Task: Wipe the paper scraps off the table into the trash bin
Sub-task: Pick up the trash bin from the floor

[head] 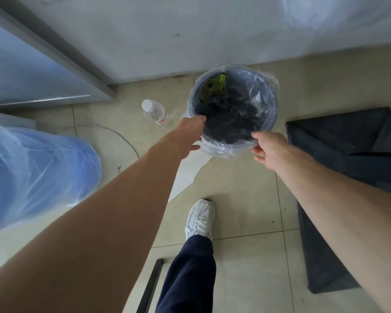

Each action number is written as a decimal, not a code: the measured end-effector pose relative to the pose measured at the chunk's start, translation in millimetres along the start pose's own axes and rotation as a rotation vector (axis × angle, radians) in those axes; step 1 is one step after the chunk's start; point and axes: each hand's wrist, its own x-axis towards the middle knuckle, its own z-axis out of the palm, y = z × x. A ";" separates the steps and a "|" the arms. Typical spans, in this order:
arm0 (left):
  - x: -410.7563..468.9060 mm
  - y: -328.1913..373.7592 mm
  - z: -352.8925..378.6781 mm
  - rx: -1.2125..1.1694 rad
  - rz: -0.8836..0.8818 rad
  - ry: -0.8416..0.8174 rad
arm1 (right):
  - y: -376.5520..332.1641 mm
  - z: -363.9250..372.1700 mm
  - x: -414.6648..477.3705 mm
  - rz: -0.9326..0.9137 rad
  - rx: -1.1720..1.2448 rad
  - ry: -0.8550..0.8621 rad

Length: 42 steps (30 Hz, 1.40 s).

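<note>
A grey round trash bin [274, 102] with a clear plastic liner stands on the tiled floor by the wall. Dark crumpled material and a yellow-green item lie inside it. My left hand [189, 135] grips the bin's left rim, with the fingers over the edge and the thumb outside. My right hand [270, 149] pinches the near right rim and liner between thumb and curled fingers. No table or paper scraps are in view.
A plastic water bottle [155, 112] stands left of the bin. A large blue jug wrapped in plastic [36, 172] lies at the left. Dark mats [341, 134] cover the floor on the right. A white sheet [185, 175], a cable [124, 136] and my white sneaker [200, 219] are nearby.
</note>
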 end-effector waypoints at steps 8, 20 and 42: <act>-15.9 13.6 8.0 0.048 -0.008 0.047 | -22.8 -24.1 -10.6 0.017 0.024 0.041; -125.5 -6.1 -7.0 0.222 -0.035 0.259 | -16.2 -76.3 -130.4 -0.100 -0.064 -0.014; -451.2 -72.1 -7.7 0.014 -0.019 0.019 | 100.4 -260.0 -444.3 -0.513 -0.342 -0.014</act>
